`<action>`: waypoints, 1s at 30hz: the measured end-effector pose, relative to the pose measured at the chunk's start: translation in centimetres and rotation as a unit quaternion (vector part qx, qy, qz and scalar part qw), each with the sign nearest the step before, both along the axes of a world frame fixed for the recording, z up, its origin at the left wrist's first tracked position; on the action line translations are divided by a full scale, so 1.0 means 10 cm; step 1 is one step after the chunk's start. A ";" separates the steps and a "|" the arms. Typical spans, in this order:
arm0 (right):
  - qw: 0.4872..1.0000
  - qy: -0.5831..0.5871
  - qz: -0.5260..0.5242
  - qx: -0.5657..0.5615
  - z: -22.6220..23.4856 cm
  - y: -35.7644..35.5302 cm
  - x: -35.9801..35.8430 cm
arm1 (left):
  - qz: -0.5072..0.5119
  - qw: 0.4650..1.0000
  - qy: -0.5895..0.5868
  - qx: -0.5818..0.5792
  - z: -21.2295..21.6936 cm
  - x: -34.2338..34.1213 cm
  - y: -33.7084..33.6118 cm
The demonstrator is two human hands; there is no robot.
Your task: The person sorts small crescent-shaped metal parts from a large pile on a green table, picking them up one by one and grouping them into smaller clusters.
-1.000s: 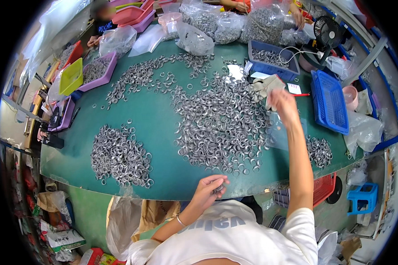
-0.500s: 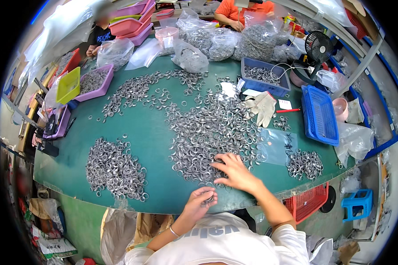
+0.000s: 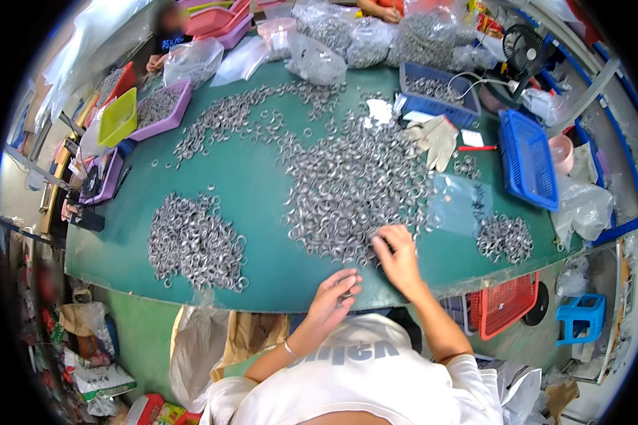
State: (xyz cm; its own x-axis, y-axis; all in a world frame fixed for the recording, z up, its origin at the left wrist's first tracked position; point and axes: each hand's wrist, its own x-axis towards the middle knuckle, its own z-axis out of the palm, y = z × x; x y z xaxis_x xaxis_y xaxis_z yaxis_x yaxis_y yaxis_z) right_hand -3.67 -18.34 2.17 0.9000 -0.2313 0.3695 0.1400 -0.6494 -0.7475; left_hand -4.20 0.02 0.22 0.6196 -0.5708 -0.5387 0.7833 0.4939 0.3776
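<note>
A large pile of small grey metal rings [image 3: 354, 184] covers the middle of the green table. My right hand [image 3: 400, 258] is at the near edge of this pile, fingers bent and thumb drawn in against the rings. Whether a ring is between its fingertips is hidden. Just left of it, over the table's front edge, my left hand [image 3: 333, 296] is curled closed around a few metal rings, mostly covered by the fingers. Separate heaps of similar rings lie at the left [image 3: 195, 244] and at the right [image 3: 505, 239].
A clear plastic bag [image 3: 461, 204], a work glove [image 3: 436, 140] and a red pen [image 3: 477, 148] lie right of the pile. Blue baskets [image 3: 529, 161], a blue bin of rings [image 3: 439, 99] and a fan [image 3: 523, 49] stand farther right. Bagged rings [image 3: 425, 39] line the back; two people sit beyond.
My right hand has drawn its spread fingers together at the pile's near edge. My left hand stays curled near the table edge. The whole view has shifted, the table appearing higher.
</note>
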 end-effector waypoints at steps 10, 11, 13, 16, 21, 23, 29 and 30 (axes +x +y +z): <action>0.970 0.128 0.108 0.175 0.15 0.14 -0.43 | -0.001 0.987 -0.149 0.063 0.15 -0.03 -0.14; 0.971 0.128 0.146 0.140 0.16 0.13 -0.44 | -0.017 0.986 -0.146 0.078 0.11 -0.02 -0.13; 0.968 0.146 0.128 0.160 0.16 0.10 -0.44 | -0.049 0.983 -0.140 0.106 0.02 0.00 -0.11; 0.981 0.115 0.042 0.150 0.21 -0.04 -0.31 | -0.033 0.992 -0.089 0.078 -0.03 0.03 -0.05; 0.973 0.038 -0.122 -0.192 -0.08 -0.11 0.09 | -0.033 0.996 -0.088 0.005 0.02 0.00 -0.06; 0.972 0.054 -0.125 -0.192 -0.13 -0.12 0.11 | -0.032 0.995 -0.096 0.004 0.05 0.00 -0.07; 0.908 0.182 0.050 0.373 -0.02 -0.11 -0.16 | -0.004 0.996 -0.088 -0.005 0.03 0.02 -0.04; 0.891 0.190 0.083 0.404 0.02 -0.05 -0.23 | -0.016 0.996 -0.084 0.030 0.05 0.04 -0.08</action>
